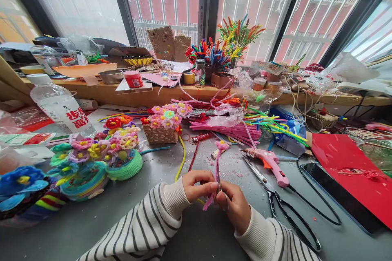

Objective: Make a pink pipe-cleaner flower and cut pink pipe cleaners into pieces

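Note:
Near the middle of the grey table, my left hand (198, 186) is closed, pinching a pink pipe-cleaner flower (222, 145) by its stem. The bloom points up and away from me, and fuzzy pink ends hang below my fingers. My right hand (237, 208) is closed around small metal scissors (227, 203); their thin blades rise beside the stem, partly hidden by my fingers. To the right lie large black-handled scissors (271, 189) and a pink glue gun (272, 163). Beyond the flower is a bundle of pink pipe cleaners (225, 130).
Pipe-cleaner flower pots (124, 166) crowd the left, with a plastic bottle (61, 102) behind. A woven-look box (160, 135) holds pink flowers. Farther right are a phone (337, 195), a looping black cord and red sheets (352, 163). A cluttered wooden ledge (171, 91) runs below the windows.

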Demonstrator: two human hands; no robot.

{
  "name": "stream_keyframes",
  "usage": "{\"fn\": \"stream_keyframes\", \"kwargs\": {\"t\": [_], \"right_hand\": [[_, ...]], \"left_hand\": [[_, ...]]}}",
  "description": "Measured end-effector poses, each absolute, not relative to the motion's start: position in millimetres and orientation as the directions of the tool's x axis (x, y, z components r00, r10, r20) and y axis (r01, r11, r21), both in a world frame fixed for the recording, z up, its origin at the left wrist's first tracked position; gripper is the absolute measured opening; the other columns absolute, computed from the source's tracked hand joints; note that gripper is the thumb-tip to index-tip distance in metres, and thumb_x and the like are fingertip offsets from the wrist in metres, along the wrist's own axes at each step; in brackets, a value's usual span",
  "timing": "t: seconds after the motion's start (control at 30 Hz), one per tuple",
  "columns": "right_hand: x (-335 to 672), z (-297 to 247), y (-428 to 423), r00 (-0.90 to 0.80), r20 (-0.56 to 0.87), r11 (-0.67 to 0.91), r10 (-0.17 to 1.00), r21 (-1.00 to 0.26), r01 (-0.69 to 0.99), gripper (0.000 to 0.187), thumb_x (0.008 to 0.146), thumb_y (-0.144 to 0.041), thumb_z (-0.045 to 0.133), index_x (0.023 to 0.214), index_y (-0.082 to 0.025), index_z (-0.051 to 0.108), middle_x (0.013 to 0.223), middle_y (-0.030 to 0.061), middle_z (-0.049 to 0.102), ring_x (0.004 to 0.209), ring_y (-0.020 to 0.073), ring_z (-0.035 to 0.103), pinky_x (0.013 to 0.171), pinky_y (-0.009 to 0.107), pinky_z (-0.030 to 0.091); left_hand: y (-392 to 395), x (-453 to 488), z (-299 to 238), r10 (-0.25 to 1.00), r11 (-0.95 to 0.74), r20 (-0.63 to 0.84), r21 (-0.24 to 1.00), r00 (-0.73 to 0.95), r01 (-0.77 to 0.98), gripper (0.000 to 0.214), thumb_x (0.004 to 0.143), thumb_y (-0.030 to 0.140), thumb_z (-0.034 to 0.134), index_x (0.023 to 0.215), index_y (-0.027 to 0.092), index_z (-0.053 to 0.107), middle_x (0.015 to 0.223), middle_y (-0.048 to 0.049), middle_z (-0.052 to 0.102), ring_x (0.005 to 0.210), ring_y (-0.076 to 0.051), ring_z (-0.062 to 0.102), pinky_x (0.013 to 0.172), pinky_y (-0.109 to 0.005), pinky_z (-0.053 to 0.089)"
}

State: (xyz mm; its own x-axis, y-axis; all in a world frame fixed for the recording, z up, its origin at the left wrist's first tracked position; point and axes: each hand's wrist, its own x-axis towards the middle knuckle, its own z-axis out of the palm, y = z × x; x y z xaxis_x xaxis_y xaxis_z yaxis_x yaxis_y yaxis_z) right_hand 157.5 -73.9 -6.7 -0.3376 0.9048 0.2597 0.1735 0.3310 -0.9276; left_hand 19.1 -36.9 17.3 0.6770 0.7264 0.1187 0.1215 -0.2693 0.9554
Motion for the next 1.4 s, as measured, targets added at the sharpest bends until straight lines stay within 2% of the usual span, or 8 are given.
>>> {"fn": "stream_keyframes", "kwargs": {"t": [0.2,0.5,0.73,0.83,1.03,1.23,1.4], "right_hand": [[159.2,-7.6,-73.5,-0.287,0.238,0.310,0.928,-0.921,0.237,0.047,0.069,-0.057,0.032,0.052,-0.015,0.042,0.046,-0.0025,0.036,0.045,0.0094,0.034,0.044,0.021,0.029],[158.4,-5.1,-73.7,-0.313,0.239,0.301,0.919,-0.938,0.170,0.048,0.068,-0.059,0.030,0.051,-0.015,0.040,0.048,-0.0019,0.036,0.046,0.0093,0.033,0.043,0.021,0.028],[158.5,-11.4,-73.0,-0.206,0.199,0.253,0.958,-0.924,0.286,0.043,0.066,-0.054,0.040,0.046,-0.017,0.033,0.044,-0.0039,0.033,0.043,0.0085,0.030,0.042,0.021,0.025],[157.8,-10.0,-73.4,-0.242,0.200,0.256,0.949,-0.939,0.228,0.044,0.066,-0.056,0.039,0.047,-0.017,0.034,0.044,-0.0036,0.034,0.043,0.0083,0.030,0.041,0.021,0.025],[157.9,-4.6,-71.9,-0.321,0.280,0.315,0.905,-0.947,0.061,0.049,0.069,-0.059,0.029,0.059,-0.014,0.047,0.054,-0.0004,0.040,0.049,0.0103,0.035,0.046,0.021,0.029],[159.0,-7.6,-70.3,-0.357,0.284,0.336,0.890,-0.937,0.095,0.053,0.069,-0.060,0.028,0.064,-0.013,0.051,0.053,-0.0003,0.040,0.051,0.0114,0.036,0.046,0.022,0.030],[159.5,-8.0,-71.9,-0.323,0.238,0.298,0.916,-0.942,0.152,0.048,0.068,-0.059,0.032,0.054,-0.015,0.043,0.049,-0.0012,0.038,0.049,0.0111,0.036,0.046,0.022,0.030]], "left_hand": [[-36.5,19.0,17.2,0.750,-0.222,0.069,0.963,0.658,0.152,0.031,0.070,0.036,0.043,0.054,0.010,0.047,0.052,0.0008,0.043,0.047,-0.006,0.040,0.047,-0.019,0.032],[-35.5,18.2,14.5,0.712,-0.266,0.096,0.954,0.695,0.141,0.033,0.070,0.038,0.043,0.052,0.011,0.047,0.051,0.0003,0.044,0.048,-0.007,0.041,0.048,-0.020,0.033],[-35.6,17.8,16.8,0.734,-0.231,0.062,0.960,0.676,0.161,0.033,0.070,0.039,0.042,0.052,0.011,0.046,0.049,0.0017,0.043,0.047,-0.006,0.039,0.047,-0.019,0.032],[-35.2,18.1,15.3,0.740,-0.225,0.068,0.963,0.669,0.152,0.033,0.069,0.040,0.043,0.053,0.011,0.047,0.050,0.0013,0.044,0.048,-0.007,0.040,0.047,-0.019,0.032],[-38.2,20.0,18.6,0.717,-0.267,0.118,0.957,0.687,0.114,0.033,0.071,0.038,0.041,0.051,0.011,0.047,0.051,-0.0003,0.046,0.048,-0.007,0.042,0.048,-0.019,0.034],[-37.7,20.5,16.9,0.718,-0.294,0.132,0.948,0.683,0.126,0.032,0.071,0.036,0.042,0.051,0.012,0.047,0.051,0.0001,0.045,0.049,-0.008,0.042,0.049,-0.019,0.033],[-37.1,20.2,14.1,0.700,-0.310,0.131,0.941,0.702,0.134,0.032,0.071,0.037,0.042,0.052,0.011,0.050,0.051,-0.0007,0.046,0.050,-0.008,0.042,0.049,-0.020,0.033]]}}
